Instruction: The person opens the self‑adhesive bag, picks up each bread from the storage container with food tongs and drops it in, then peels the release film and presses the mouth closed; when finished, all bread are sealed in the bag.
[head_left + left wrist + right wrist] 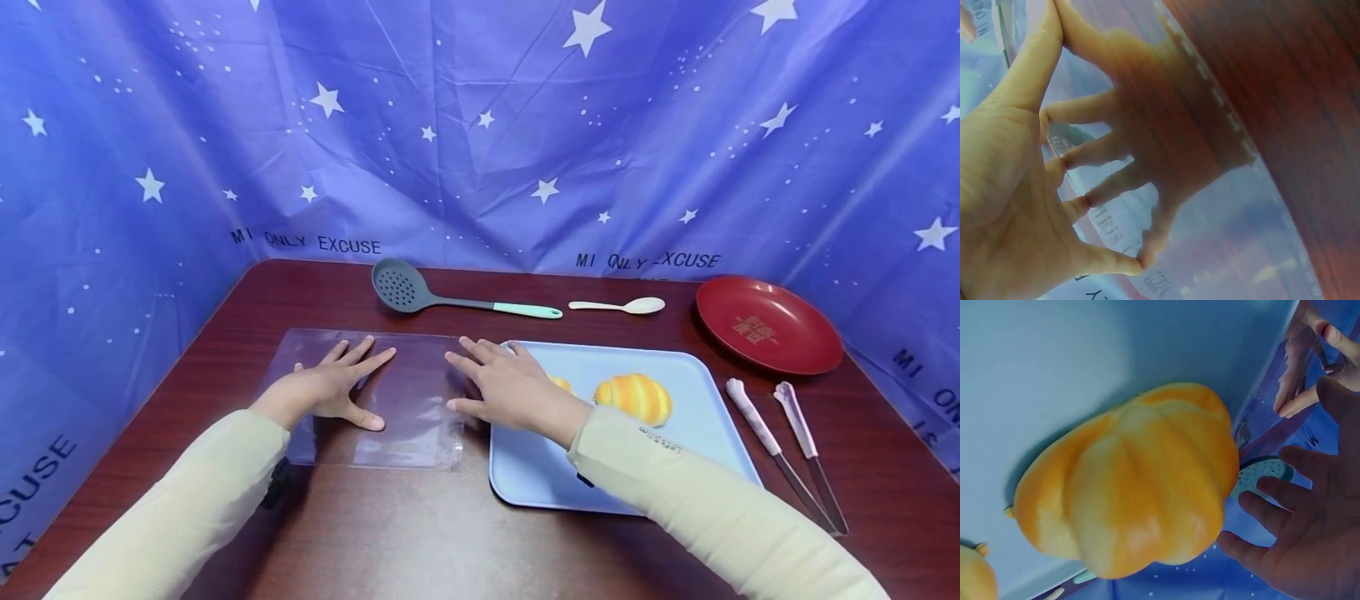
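A clear plastic bag point(412, 417) lies flat on the table, glossy enough to mirror the hand in the left wrist view. My left hand point(333, 387) is spread over it, with fingertips meeting their reflections on the film point(1210, 219). My right hand point(510, 383) stretches over the left edge of the light blue tray point(525, 483), fingers extended toward the bag's right edge and holding nothing. Under that wrist sits a striped yellow-orange bread roll point(1135, 487), mostly hidden in the head view. A second bread roll point(637, 398) rests on the tray to its right.
Behind the bag and tray lie a grey skimmer point(397, 286) with a mint handle and a cream spoon point(643, 306). A red plate point(810, 333) stands at the back right. Tongs with paw-shaped tips point(787, 408) lie right of the tray. A blue star-printed curtain point(480, 158) surrounds the table.
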Tool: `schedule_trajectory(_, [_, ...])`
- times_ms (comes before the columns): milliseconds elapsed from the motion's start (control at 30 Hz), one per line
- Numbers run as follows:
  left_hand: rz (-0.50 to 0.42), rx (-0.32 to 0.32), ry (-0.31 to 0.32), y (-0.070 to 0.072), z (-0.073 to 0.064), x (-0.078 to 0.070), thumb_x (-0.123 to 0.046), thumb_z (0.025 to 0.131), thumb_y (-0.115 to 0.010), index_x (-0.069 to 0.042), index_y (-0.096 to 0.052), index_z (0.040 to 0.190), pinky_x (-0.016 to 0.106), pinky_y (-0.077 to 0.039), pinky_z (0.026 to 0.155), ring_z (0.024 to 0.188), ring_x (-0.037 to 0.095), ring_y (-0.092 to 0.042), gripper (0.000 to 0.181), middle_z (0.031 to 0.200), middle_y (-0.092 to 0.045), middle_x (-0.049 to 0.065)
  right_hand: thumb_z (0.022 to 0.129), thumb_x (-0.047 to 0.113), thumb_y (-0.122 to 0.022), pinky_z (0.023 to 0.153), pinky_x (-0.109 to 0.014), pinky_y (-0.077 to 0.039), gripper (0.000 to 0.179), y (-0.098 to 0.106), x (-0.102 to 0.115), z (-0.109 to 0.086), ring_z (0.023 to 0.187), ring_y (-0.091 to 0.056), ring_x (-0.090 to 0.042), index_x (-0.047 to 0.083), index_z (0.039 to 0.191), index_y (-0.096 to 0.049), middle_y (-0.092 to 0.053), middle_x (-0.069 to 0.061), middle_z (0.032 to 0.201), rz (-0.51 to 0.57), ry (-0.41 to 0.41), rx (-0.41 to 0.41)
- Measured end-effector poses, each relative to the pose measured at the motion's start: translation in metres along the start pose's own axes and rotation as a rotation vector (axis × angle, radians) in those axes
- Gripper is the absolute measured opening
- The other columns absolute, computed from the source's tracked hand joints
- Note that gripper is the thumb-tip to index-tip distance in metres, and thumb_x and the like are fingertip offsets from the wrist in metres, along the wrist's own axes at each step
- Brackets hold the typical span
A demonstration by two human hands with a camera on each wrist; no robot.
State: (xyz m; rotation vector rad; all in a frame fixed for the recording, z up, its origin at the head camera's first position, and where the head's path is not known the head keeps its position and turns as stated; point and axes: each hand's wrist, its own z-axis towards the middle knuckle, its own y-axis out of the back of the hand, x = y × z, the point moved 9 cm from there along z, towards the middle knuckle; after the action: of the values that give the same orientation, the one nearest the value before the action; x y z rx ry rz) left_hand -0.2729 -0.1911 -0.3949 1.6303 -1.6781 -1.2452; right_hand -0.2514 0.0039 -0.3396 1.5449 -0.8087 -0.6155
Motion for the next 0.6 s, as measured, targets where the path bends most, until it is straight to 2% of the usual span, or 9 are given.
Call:
schedule_trajectory(233, [0.0,0.023,0.029,-0.001,0.001,0.0,-0.066,0.074,-0.078,-0.028,-0.01,0.165,0.088,-0.004,0.1,0.152,0.047,0.007,0.12,0.17,0.006,0.014,0.099,0.063,-0.052,0.122,-0.052,-0.02,0.073,-0.015,-0.001,0.008,0.153,-0.025,-0.026,0.022,0.158,-0.04,-0.031,-0.006,0.165,-0.086,-0.07,0.112])
schedule_trajectory(367, [0.001,0.03,0.037,-0.002,0.0,0.001,-0.066,0.073,-0.079,-0.028,-0.009,0.165,0.088,-0.004,0.099,0.152,0.047,0.008,0.121,0.17,0.007,0.015,0.098,0.064,-0.053,0.122,-0.051,-0.019,0.075,-0.02,-0.001,0.01,0.153,-0.025,-0.025,0.022,0.158,-0.039,-0.032,-0.005,0.164,-0.102,-0.085,0.135])
schedule_trajectory(600, [0.01,0.019,0.016,-0.002,0.001,-0.002,-0.065,0.076,-0.078,-0.026,-0.009,0.165,0.088,-0.004,0.1,0.152,0.048,0.008,0.119,0.17,0.007,0.015,0.095,0.065,-0.057,0.123,-0.049,-0.019,0.078,-0.028,-0.001,0.012,0.151,-0.029,-0.022,0.021,0.158,-0.039,-0.035,-0.003,0.163,-0.123,-0.1,0.177])
